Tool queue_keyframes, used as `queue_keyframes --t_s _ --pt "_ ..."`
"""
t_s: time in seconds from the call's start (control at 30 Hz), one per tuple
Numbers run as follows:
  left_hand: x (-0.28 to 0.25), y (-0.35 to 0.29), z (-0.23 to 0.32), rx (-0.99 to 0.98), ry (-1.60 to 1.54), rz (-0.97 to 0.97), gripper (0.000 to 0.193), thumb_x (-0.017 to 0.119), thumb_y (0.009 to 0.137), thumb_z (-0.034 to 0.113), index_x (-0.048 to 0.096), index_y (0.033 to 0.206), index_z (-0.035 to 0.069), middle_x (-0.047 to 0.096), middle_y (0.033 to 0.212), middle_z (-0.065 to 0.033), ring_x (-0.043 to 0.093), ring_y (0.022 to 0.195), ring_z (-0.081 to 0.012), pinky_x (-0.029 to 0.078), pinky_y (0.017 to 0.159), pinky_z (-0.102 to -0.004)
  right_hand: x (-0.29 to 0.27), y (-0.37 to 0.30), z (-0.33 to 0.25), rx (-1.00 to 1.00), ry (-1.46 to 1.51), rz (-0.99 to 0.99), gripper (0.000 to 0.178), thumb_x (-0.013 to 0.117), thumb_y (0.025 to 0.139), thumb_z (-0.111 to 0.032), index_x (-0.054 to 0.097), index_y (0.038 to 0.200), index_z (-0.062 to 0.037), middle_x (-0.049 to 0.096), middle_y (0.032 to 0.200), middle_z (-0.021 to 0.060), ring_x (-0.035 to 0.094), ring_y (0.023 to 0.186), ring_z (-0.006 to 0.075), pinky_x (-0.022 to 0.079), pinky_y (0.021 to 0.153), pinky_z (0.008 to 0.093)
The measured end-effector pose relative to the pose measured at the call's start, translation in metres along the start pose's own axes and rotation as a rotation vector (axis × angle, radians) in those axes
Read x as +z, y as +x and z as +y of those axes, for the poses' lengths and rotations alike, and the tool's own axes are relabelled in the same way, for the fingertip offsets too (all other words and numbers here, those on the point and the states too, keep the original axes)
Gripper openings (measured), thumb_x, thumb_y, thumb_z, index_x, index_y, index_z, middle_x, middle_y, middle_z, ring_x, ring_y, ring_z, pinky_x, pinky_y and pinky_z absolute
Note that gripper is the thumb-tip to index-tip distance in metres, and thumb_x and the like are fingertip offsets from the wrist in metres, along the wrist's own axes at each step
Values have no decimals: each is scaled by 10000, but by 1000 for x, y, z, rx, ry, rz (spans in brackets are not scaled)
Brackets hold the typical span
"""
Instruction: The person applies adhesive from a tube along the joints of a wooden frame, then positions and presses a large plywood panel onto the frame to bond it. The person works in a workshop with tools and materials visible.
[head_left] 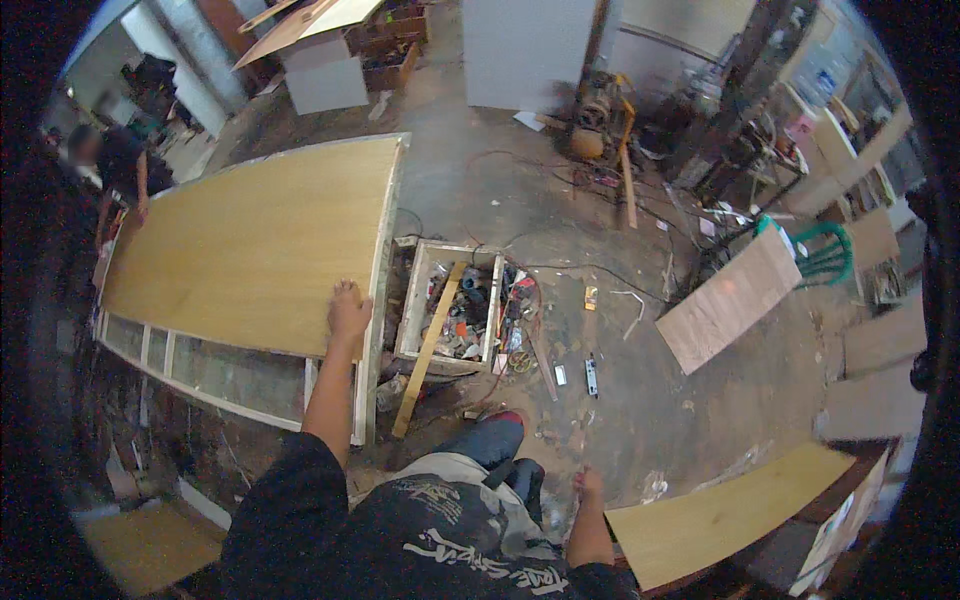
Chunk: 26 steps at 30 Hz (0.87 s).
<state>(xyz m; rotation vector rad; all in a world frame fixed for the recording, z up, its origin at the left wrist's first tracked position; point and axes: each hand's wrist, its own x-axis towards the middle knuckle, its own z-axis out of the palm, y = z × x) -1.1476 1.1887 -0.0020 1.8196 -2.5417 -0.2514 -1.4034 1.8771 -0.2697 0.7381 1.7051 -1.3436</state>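
A large yellowish plywood sheet (240, 245) lies over a pale wooden frame (230, 373), whose bars and gaps show along the near side. My left hand (348, 310) rests on top of the sheet close to its right edge, fingers stretched out and holding nothing. Low beside my body hangs my right hand (588, 484), touching no sheet or tool that I can see. Its fingers are small in the picture and look loosely curled. At the far left another person (125, 170) stands with a hand at the sheet's left end.
A wooden box (407, 325) of tools and scraps stands right of the frame, a wooden strip (430, 350) leaning across it. A level-like tool (591, 376) lies on the floor. Farther right, a board (730, 300) leans by a green chair (825, 255). Cables trail near a compressor-like machine (592, 125).
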Motion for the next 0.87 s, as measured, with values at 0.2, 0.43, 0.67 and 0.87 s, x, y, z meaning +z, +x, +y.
queue_keyframes --t_s 0.2,0.43,0.67,0.87 --pt "10 -6 2 -55 -145 102 664 679 898 296 525 1441 -52 440 1558 -269 369 1487 -405 342 1199 -499 102 22 -159 -286 -278 -75 300 662 982 -331 626 1152 -86 671 901 34 594 653 133 443 525 275" --pt "-25 -1 38 -268 -215 117 677 763 819 398 632 1311 -48 556 1445 -261 470 1402 -408 379 1166 -502 125 85 -226 -41 -646 -228 272 646 995 -340 642 1159 -123 698 922 39 675 734 186 514 569 345" --pt "-49 159 88 -247 -273 297 672 802 807 390 612 1316 -6 590 1389 -240 522 1331 -397 396 1155 -470 105 157 -333 21 -859 -381 268 613 975 -311 659 1160 -123 709 952 65 727 885 259 511 570 405" --pt "-30 368 101 66 -233 210 932 808 819 450 388 1535 25 382 1603 -196 328 1508 -348 273 1242 -485 208 141 -482 -236 -804 -225 289 582 964 -300 645 1129 -71 691 913 67 722 915 250 482 568 393"
